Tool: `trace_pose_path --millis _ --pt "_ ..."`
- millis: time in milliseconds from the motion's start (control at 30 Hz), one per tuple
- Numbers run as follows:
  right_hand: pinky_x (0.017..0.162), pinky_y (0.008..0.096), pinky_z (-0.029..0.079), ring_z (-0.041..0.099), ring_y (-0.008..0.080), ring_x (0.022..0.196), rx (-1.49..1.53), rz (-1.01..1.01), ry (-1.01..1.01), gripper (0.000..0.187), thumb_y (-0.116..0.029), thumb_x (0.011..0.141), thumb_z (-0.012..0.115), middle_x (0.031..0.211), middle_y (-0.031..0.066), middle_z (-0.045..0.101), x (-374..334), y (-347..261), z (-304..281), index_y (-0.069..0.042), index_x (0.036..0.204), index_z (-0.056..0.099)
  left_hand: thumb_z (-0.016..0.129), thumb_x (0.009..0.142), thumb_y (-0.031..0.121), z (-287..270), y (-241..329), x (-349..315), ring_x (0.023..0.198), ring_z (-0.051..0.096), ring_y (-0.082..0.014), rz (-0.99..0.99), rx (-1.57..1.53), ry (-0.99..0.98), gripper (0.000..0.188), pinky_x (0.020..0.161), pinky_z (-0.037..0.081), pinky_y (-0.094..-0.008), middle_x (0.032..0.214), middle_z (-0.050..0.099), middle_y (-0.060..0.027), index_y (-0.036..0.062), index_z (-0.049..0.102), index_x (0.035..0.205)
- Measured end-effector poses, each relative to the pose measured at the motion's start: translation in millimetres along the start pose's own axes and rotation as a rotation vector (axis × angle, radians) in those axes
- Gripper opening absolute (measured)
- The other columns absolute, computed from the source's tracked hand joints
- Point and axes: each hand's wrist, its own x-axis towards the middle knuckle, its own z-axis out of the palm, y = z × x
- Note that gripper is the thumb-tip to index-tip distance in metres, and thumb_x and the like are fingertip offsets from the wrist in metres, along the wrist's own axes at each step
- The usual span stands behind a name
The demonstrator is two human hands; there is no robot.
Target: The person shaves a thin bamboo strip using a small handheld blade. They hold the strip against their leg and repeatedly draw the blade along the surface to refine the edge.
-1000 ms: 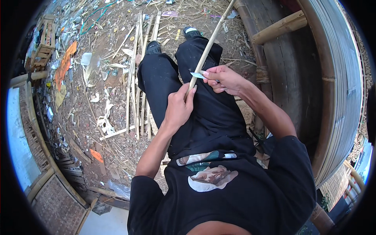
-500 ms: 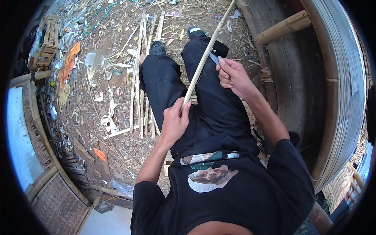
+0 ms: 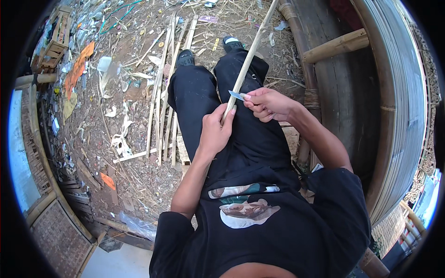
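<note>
A long pale bamboo strip slants up and away from my lap, past the top edge of the view. Around its near end my left hand is closed, thumb lying along the strip. My right hand grips a small knife; its handle is mostly hidden by the fingers. The blade lies across the strip just beyond my left hand and appears to touch it. Both hands are above my thighs in black trousers.
Several split bamboo strips lie on the littered ground left of my legs. A bamboo-framed structure rises close on my right, with a crossbar. Far left stands a wooden crate; orange scraps lie near it.
My right hand has drawn the knife nearer along the strip, from well up its length to just beyond my left hand. The left hand has shifted slightly right and away, still gripping.
</note>
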Motion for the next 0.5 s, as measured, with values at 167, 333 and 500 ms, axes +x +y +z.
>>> trace_pose_path --millis 167,333,500 --pt "0.039 0.0196 0.018 0.023 0.0012 0.043 -0.009 0.004 0.089 0.027 -0.023 0.1 0.044 0.055 -0.0094 0.029 5 -3 4 -0.006 0.081 0.049 0.056 0.093 0.013 -2 -4 0 0.045 0.036 -0.0064 0.004 0.029 -0.01 0.018 0.043 0.031 -0.0275 0.049 0.042 -0.006 -0.0025 0.062 0.1" --pt "0.041 0.0204 0.019 0.022 0.0016 0.045 -0.053 -0.055 0.126 0.029 -0.024 0.101 0.044 0.055 -0.01 0.029 4 3 8 -0.006 0.079 0.049 0.055 0.093 0.011 -10 2 -7 0.045 0.045 -0.0098 0.018 0.053 -0.048 0.017 0.045 0.037 -0.0278 0.054 0.05 -0.008 -0.0023 0.061 0.101" --pt "0.043 0.0206 0.02 0.022 0.0021 0.045 -0.07 -0.108 0.128 0.031 -0.025 0.101 0.044 0.055 -0.0099 0.028 3 7 14 -0.006 0.078 0.049 0.055 0.093 0.01 -17 6 -15 0.047 0.053 -0.0132 0.028 0.076 -0.064 0.016 0.048 0.041 -0.0284 0.06 0.057 -0.0111 -0.0027 0.061 0.1"
